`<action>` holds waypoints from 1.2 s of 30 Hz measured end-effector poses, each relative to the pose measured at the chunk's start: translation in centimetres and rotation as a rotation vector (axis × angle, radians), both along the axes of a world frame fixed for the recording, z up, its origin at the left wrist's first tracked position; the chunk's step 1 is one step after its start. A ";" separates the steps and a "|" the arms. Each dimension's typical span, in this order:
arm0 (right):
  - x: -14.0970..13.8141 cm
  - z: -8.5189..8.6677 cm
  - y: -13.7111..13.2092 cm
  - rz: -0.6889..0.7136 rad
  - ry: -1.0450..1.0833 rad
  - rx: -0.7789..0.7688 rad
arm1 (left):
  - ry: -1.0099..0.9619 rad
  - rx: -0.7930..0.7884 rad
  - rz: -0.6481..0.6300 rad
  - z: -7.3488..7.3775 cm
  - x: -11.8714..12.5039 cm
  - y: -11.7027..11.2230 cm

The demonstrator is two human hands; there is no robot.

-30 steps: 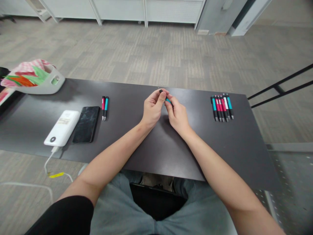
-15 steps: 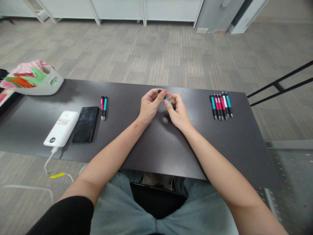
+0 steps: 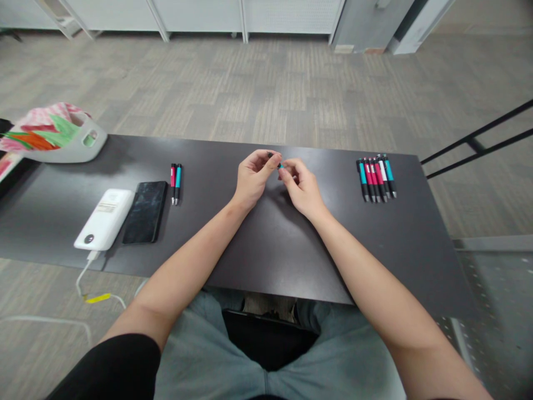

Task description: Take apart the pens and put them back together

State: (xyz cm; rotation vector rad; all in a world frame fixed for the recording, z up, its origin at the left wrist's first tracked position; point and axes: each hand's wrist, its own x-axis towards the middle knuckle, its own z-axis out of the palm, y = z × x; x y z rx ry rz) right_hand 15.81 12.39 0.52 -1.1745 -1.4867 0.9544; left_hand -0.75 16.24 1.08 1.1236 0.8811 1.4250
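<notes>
Between my two hands, above the middle of the dark table, is a teal and black pen [image 3: 280,165], mostly covered by fingers. My left hand [image 3: 253,179] is closed around its black end, with a small dark tip showing past the thumb. The thumb and fingertips of my right hand [image 3: 303,189] pinch the teal part. Whether the pen is whole or in parts cannot be made out. A red pen [image 3: 173,183] and a teal pen [image 3: 178,184] lie side by side to the left. On the right, several red, teal and white pens [image 3: 376,178] lie in a row.
Left of the two pens, a black phone [image 3: 145,212] lies against a white power bank [image 3: 105,219] with a white cable [image 3: 83,273]. A white basket [image 3: 89,145] with colourful cloth stands at the far left of the table [image 3: 266,250]. Black metal bars [image 3: 477,145] are beyond the right edge.
My right fingers have shifted along the pen, and less of its teal barrel shows now. My left hand has moved slightly left. The pens on the table lie as before.
</notes>
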 end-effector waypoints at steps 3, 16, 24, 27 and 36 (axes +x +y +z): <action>0.0 -0.1 0.0 -0.025 0.017 0.018 | 0.006 0.008 0.000 -0.2 -0.1 0.1; 0.1 0.0 -0.1 -0.011 -0.003 0.019 | 0.015 0.004 -0.011 -0.2 -0.2 0.1; 0.1 -0.3 0.3 -0.045 0.007 0.042 | 0.023 0.018 0.042 -1.0 -0.7 0.8; 0.2 -0.5 0.2 -0.037 0.000 0.040 | 0.008 0.039 0.050 -1.3 -1.2 1.3; 0.5 -0.7 0.3 -0.054 -0.040 0.068 | -0.041 -0.035 0.195 0.0 -2.3 2.5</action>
